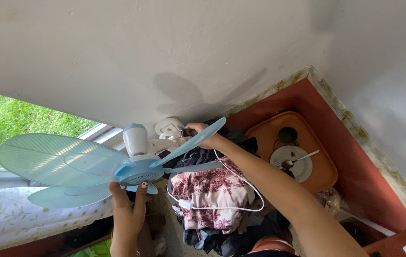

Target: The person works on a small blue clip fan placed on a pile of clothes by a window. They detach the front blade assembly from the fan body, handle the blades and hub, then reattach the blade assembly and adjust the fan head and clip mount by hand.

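Note:
A light blue fan (pixel 136 169) with translucent blades and a white motor body is held up in front of a white wall. My left hand (pixel 129 202) grips the fan's blue hub from below. My right hand (pixel 198 129) reaches past a blade to a white wall socket plate (pixel 169 127), with fingers closed at a plug there. The fan's white cord (pixel 234 190) with an inline switch hangs in a loop under my right forearm.
A pile of clothes (pixel 210 195), one piece with a pink floral print, lies below. An orange tray (pixel 324 166) on the red floor carries a cup, a plate and a spoon. A window with greenery is at left, above a white patterned mattress (pixel 17 214).

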